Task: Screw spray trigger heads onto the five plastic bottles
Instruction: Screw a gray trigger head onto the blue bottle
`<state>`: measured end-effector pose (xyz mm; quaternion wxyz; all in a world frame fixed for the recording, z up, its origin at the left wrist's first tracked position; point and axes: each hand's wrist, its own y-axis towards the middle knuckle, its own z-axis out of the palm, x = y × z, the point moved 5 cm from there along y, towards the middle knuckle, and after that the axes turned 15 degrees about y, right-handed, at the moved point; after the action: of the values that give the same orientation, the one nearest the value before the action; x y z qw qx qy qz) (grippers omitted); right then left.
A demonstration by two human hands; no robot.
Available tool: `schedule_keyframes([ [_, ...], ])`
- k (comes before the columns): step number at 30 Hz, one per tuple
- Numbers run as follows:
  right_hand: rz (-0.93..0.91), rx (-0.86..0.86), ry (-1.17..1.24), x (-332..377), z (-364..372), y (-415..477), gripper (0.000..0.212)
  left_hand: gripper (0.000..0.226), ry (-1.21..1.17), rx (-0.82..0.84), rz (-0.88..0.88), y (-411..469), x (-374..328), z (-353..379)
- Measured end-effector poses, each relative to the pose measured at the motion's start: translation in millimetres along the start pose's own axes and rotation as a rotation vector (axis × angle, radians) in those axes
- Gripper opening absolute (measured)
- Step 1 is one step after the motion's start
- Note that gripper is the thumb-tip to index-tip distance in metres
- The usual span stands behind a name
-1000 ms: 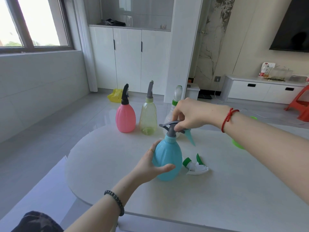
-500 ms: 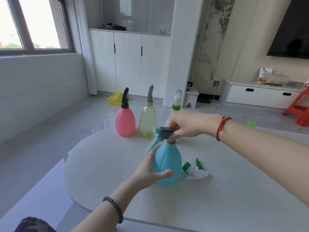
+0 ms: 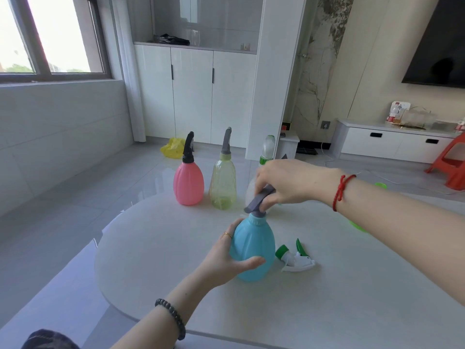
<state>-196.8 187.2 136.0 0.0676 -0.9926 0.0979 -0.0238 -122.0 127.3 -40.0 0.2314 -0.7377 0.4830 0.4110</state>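
Note:
A blue bottle (image 3: 254, 245) stands upright near the middle of the white table (image 3: 327, 311). My left hand (image 3: 226, 263) wraps around its left side. My right hand (image 3: 284, 185) grips the grey trigger head (image 3: 259, 201) that sits on the blue bottle's neck. At the table's far edge stand a pink bottle (image 3: 188, 185) with a black head and a yellow-green bottle (image 3: 222, 187) with a grey head. A clear bottle with a white and green head (image 3: 267, 149) is partly hidden behind my right hand. A loose white and green trigger head (image 3: 294, 259) lies just right of the blue bottle.
Something green (image 3: 358, 225) peeks out from under my right forearm, mostly hidden. Beyond the table are grey floor, a yellow bag (image 3: 172, 148), white cabinets, a low TV unit and an orange stool (image 3: 450, 162).
My right hand has turned the grey trigger head on the blue bottle; its nozzle pointed right, then left, and now points left and toward me. The left hand keeps holding the bottle.

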Motion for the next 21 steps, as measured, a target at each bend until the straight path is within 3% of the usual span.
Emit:
schedule_keyframes([
  [3, 0.089, -0.081, 0.153, -5, -2, -2, 0.044, 0.078, -0.007, -0.001, -0.001, 0, -1, -1],
  [5, 0.128, -0.108, 0.121, -5, -2, -1, 0.054, 0.082, 0.001, 0.001, 0.006, 0, -2, -1],
  [10, 0.109, -0.162, 0.113, -5, 3, 0, 0.031, 0.083, 0.017, -0.003, 0.007, -1, -4, -1],
  [17, 0.098, -0.354, 0.145, 0, 8, -12, 0.025, 0.086, 0.08, -0.049, -0.024, -2, -6, -1],
  [21, 0.066, -0.314, 0.324, -7, 16, -14, 0.019, 0.091, 0.088, -0.045, -0.042, -6, -10, -3],
])
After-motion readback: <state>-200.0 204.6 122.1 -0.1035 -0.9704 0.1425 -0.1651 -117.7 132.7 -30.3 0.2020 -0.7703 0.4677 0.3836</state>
